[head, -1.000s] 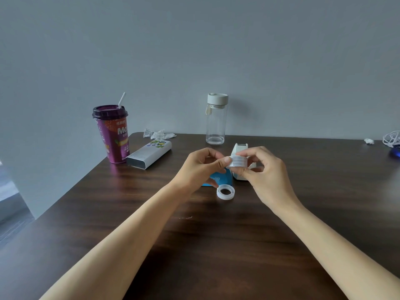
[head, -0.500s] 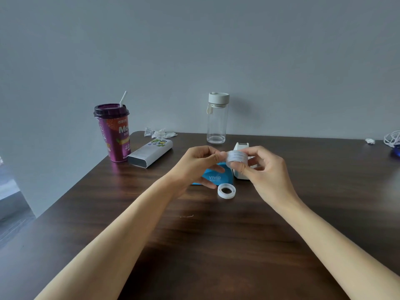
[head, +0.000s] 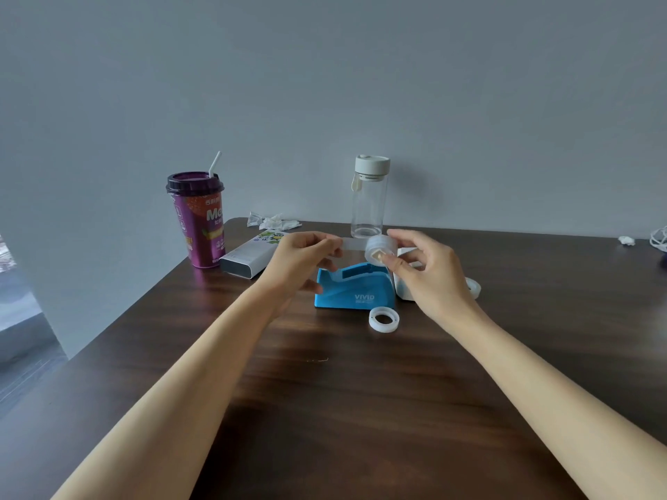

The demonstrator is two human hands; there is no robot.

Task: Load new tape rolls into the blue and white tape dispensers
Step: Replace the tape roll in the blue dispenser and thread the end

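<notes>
My right hand (head: 426, 268) pinches a small translucent tape roll (head: 379, 248) above the blue dispenser (head: 352, 288), which stands on the dark wood table. My left hand (head: 306, 263) grips the free end of the tape strip (head: 353, 243), stretched out leftwards from the roll. The white dispenser (head: 406, 274) stands right behind the blue one, mostly hidden by my right hand. An empty white core ring (head: 384, 320) lies flat in front of the blue dispenser. Another tape roll (head: 473, 286) sits on the table behind my right wrist.
A purple drink cup with a straw (head: 196, 220), a white carton lying flat (head: 252, 255) and crumpled wrappers (head: 272, 221) are at the back left. A clear bottle (head: 369, 198) stands behind the dispensers. White cables (head: 658, 238) lie at the far right edge.
The hands have drawn apart: the left has pulled a short strip of tape out from the roll held in the right. The blue dispenser has become fully visible below them.
</notes>
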